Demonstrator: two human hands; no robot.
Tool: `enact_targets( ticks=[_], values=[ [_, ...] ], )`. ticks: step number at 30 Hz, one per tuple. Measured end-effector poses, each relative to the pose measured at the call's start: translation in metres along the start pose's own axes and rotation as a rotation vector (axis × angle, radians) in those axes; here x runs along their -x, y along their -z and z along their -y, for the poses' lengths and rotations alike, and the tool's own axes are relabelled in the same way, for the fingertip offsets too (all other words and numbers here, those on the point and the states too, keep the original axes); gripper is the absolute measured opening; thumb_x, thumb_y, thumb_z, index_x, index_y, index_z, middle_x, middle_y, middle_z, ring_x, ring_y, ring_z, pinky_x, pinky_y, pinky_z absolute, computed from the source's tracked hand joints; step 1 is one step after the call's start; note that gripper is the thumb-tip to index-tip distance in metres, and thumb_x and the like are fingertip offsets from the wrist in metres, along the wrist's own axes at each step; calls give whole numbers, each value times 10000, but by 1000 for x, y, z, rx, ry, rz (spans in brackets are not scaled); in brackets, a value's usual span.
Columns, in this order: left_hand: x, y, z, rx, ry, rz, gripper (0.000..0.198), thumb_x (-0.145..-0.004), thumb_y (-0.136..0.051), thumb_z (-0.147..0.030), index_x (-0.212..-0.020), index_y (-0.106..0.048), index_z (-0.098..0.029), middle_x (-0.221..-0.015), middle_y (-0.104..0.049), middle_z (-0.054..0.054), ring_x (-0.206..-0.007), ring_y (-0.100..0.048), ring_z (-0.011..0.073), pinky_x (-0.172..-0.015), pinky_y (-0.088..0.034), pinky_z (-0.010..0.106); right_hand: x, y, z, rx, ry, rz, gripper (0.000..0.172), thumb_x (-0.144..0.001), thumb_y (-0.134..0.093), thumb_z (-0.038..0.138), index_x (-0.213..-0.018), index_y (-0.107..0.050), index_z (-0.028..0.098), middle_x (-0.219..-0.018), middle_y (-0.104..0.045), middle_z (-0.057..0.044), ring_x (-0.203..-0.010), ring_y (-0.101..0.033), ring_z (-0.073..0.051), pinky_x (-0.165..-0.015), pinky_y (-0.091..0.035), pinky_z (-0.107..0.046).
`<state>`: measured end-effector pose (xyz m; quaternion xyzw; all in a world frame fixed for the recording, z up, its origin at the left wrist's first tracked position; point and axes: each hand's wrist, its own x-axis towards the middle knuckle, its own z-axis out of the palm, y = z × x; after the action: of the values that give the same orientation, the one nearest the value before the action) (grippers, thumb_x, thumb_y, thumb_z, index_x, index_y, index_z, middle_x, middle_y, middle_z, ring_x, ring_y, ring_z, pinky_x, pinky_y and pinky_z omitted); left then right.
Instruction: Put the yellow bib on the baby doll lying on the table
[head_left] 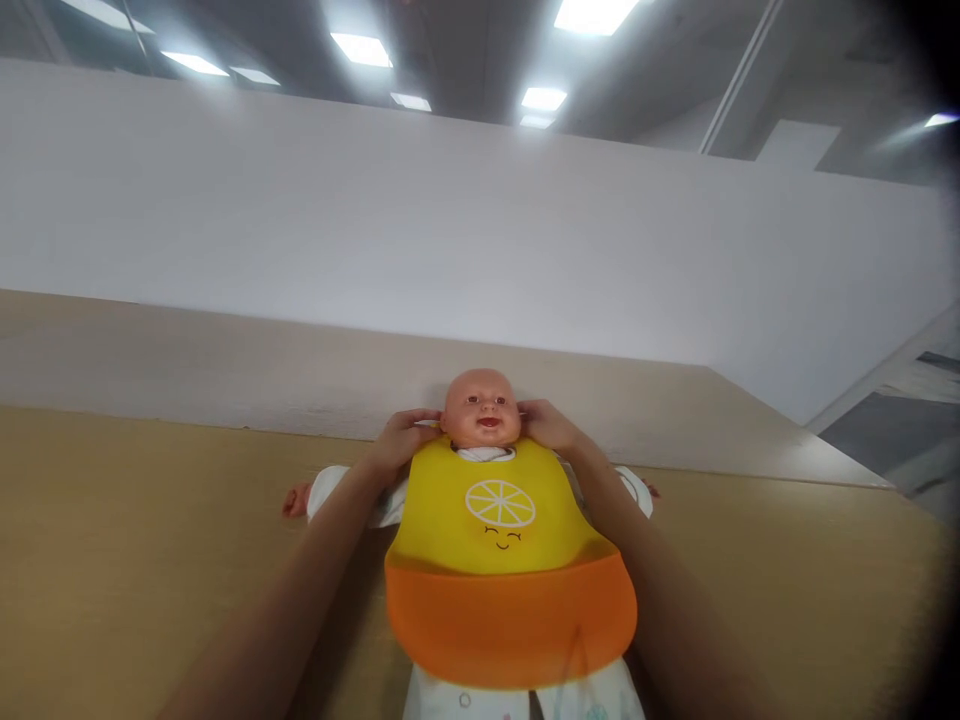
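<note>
A baby doll [481, 395] in white printed clothes lies face up, its arms stretched out to both sides. Over its chest is a bib [442, 505], yellow with a white citrus slice and a smiling face, and with an orange catch pocket [510, 625] at the bottom. My left hand [405, 440] is closed at the left side of the doll's neck, on the bib's upper edge. At the other side, my right hand [551, 428] grips the bib's opposite neck end. Fingertips of both hands reach behind the doll's head, where the strap ends are hidden.
The doll rests on a light wooden tabletop [150, 560]. Behind its head runs a raised pale ledge [225, 365], backed by a white partition [375, 230]. Lit ceiling panels [362, 49] show above the partition.
</note>
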<state>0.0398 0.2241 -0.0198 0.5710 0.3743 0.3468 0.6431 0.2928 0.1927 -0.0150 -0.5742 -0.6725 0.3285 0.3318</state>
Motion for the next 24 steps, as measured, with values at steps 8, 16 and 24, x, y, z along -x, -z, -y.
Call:
enact_targets(
  ticks=[8, 16, 24],
  values=[
    [-2, 3, 6, -94, -28, -26, 345, -645, -695, -300, -958, -692, -156, -727, -701, 64, -618, -630, 191, -546, -459, 254, 4, -7, -4, -64, -78, -2, 315, -682, -548, 197, -950, -681, 100, -991, -672, -78, -882, -616, -225, -737, -497, -267],
    [-4, 1, 8, -53, -8, -1, 316, -672, -672, -289, -961, -697, -164, -733, -707, 66, -620, -628, 183, -559, -461, 254, 6, -7, 2, -64, -131, 51, 356, -620, -555, 131, -950, -681, 88, -987, -673, -76, -893, -611, -230, -708, -481, -249],
    [-9, 8, 17, -75, -39, 22, 322, -691, -664, -387, -881, -694, -128, -741, -688, 69, -608, -604, 171, -540, -434, 248, 17, -5, 15, -61, -176, 31, 361, -674, -548, 171, -1007, -676, 119, -1033, -660, -70, -905, -606, -228, -708, -477, -260]
  ],
)
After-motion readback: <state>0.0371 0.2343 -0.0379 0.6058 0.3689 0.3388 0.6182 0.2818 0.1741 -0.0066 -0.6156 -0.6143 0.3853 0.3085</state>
